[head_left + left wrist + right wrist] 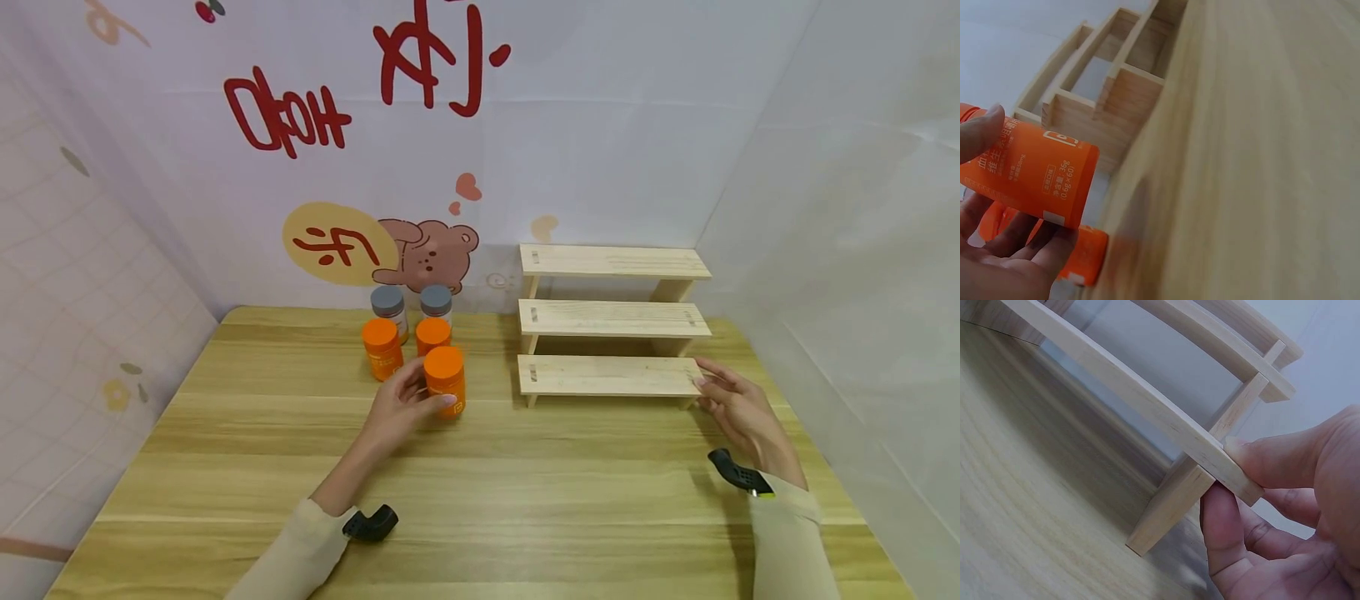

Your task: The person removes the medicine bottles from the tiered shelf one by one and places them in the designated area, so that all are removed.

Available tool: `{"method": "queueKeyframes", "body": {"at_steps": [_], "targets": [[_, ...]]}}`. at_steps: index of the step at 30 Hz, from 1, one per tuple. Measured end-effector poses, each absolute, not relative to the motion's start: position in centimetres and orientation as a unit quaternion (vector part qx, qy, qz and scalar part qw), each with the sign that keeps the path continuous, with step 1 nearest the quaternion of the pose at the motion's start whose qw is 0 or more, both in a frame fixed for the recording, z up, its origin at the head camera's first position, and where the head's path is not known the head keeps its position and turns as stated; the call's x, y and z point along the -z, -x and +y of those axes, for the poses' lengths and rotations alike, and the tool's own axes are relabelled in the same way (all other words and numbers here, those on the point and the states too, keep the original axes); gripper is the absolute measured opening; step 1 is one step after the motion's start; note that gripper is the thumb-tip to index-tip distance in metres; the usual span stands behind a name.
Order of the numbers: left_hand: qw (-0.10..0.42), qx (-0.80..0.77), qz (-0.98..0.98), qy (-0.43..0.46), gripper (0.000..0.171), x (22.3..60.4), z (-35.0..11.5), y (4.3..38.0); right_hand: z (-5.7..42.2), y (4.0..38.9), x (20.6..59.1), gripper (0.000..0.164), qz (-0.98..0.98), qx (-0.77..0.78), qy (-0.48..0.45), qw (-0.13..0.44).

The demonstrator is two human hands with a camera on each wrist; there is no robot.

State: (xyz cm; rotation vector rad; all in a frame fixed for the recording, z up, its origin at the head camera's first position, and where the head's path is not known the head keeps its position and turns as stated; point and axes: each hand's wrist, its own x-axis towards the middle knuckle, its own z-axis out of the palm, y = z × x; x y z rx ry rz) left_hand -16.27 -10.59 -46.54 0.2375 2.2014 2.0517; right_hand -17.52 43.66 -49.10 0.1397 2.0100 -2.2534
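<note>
In the head view my left hand (401,406) grips an orange pill bottle (446,379), thumb on one side and fingers on the other. The left wrist view shows this bottle (1035,165) raised off the table, its printed label facing the camera. Farther right stands a three-step wooden shelf (611,375) with bare boards. My right hand (738,408) pinches the right end of its lowest board (1166,425), thumb above and fingers beneath. Behind the held bottle are two more orange bottles (382,350) and two grey-capped bottles (388,304), partly hidden.
A wood-grain table (480,500) lies under everything. Its back edge meets a white printed backdrop (637,125) with red characters and a cartoon bear (435,258). White panels (885,333) close in the left and right sides.
</note>
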Motion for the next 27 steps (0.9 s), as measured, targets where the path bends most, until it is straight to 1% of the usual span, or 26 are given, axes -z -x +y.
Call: {"method": "queueKeyframes", "body": {"at_steps": [5, 13, 19, 23, 25, 27], "targets": [[0.068, -0.673, 0.733, -0.069, 0.063, 47.6, -11.4, 15.7, 43.6, 17.6, 49.0, 0.056, 0.659, 0.748, -0.04, 0.057], [0.079, -0.683, 0.722, -0.071, 0.067, 49.0, -11.9, 15.6, 43.8, 17.7, 49.0, 0.057, 0.655, 0.753, -0.044, 0.056], [0.085, -0.676, 0.728, -0.076, 0.068, 49.2, -12.3, 15.5, 43.6, 17.7, 49.0, 0.056, 0.653, 0.753, -0.052, 0.058], [0.101, -0.66, 0.739, -0.086, 0.073, 48.5, -13.0, 15.1, 43.7, 17.4, 48.7, 0.059, 0.715, 0.695, -0.065, 0.047], [0.101, -0.654, 0.744, -0.095, 0.071, 48.1, -13.6, 14.8, 43.7, 17.3, 48.4, 0.061, 0.767, 0.637, -0.069, 0.04], [0.091, -0.652, 0.746, -0.099, 0.065, 47.6, -14.6, 14.4, 43.6, 17.1, 48.0, 0.064, 0.815, 0.573, -0.071, 0.034]]}}
